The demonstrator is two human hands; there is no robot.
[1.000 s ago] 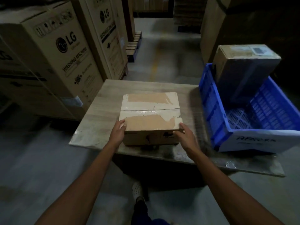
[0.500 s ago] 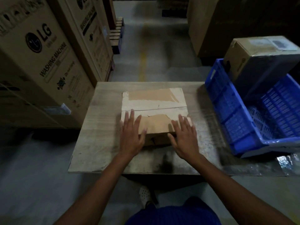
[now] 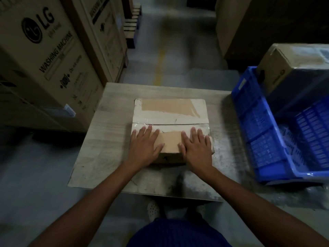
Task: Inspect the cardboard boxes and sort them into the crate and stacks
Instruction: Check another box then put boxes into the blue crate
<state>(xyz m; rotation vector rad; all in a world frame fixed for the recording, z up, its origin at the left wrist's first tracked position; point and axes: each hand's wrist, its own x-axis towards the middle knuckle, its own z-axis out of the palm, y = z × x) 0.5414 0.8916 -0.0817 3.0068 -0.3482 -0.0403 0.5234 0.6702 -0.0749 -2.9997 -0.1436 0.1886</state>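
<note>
A flat cardboard box (image 3: 170, 113) with torn white paper and brown patches on its lid lies in the middle of a small wooden table (image 3: 110, 139). My left hand (image 3: 144, 147) rests flat on the lid's near left part, fingers spread. My right hand (image 3: 195, 148) lies flat on the near right part, fingers apart. Neither hand grips the box. At the right stands a blue plastic crate (image 3: 252, 125), and a second cardboard box (image 3: 292, 68) leans tilted in its far end.
Tall LG washing machine cartons (image 3: 46, 56) stand close on the left. More large cartons (image 3: 240, 25) rise at the back right, with a floor aisle between them. Wooden pallets (image 3: 131, 24) sit far back. My shoes (image 3: 153, 209) show under the table's near edge.
One second ago both hands gripped the box's near corners from the sides. They moved up onto the lid and now press flat there. The view has shifted closer over the table.
</note>
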